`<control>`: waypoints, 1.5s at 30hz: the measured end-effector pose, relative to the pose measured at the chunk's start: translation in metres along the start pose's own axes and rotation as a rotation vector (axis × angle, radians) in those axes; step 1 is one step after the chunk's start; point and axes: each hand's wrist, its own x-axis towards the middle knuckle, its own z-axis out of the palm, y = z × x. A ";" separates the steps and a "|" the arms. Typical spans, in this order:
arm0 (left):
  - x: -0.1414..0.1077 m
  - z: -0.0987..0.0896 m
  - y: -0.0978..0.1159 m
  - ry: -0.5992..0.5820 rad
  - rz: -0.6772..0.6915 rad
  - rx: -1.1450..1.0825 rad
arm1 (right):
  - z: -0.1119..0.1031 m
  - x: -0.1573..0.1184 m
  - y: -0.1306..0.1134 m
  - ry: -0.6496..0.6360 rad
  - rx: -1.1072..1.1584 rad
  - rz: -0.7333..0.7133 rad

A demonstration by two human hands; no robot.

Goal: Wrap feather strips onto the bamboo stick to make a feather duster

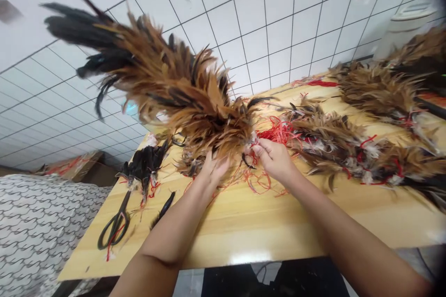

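Note:
A long duster of brown and black feathers (181,88) slants up to the left above the wooden table. Under its lower feathers is my left hand (216,167), wrapped round it with most of the fingers hidden in the plumes. My right hand (273,155) pinches the duster's tied white end, where red string shows at the fingertips. Just behind my right hand lies a tangle of red string (277,131). Loose loops of thin red string (256,181) spread on the table between my two hands.
Black-handled scissors (114,229) and a black feather bundle (144,167) lie at the left of the table (244,236). Brown feather bundles (379,90) cover its right side. A tiled wall (265,23) stands behind; a cardboard box (75,167) is at the left.

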 end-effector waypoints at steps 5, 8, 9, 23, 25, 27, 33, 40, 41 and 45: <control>-0.001 0.018 0.011 0.299 0.110 -0.781 | -0.009 0.005 0.009 0.180 -0.026 0.102; -0.012 0.020 0.022 0.291 0.216 -0.775 | -0.012 0.005 0.011 0.212 -0.232 0.191; -0.016 0.020 0.025 0.292 0.245 -0.696 | -0.012 0.005 0.011 0.214 -0.307 0.216; -0.029 0.039 0.066 0.220 0.464 -0.215 | 0.007 0.001 0.022 0.438 -0.837 -0.040; -0.030 0.036 0.064 0.250 0.496 -0.168 | 0.010 0.001 0.022 0.471 -0.857 -0.118; -0.031 0.032 0.061 0.301 0.524 -0.110 | 0.013 0.001 0.023 0.498 -0.877 -0.173; -0.026 0.034 0.049 0.152 0.393 -0.482 | 0.016 0.002 0.027 0.567 -0.925 -0.242; -0.015 0.052 0.054 0.064 -0.220 -1.491 | 0.017 0.000 0.027 0.578 -0.943 -0.258; -0.014 0.053 0.056 0.049 -0.242 -1.532 | 0.017 0.000 0.027 0.583 -0.939 -0.257; -0.013 0.057 0.063 0.026 -0.224 -1.591 | 0.020 0.001 0.026 0.615 -0.942 -0.253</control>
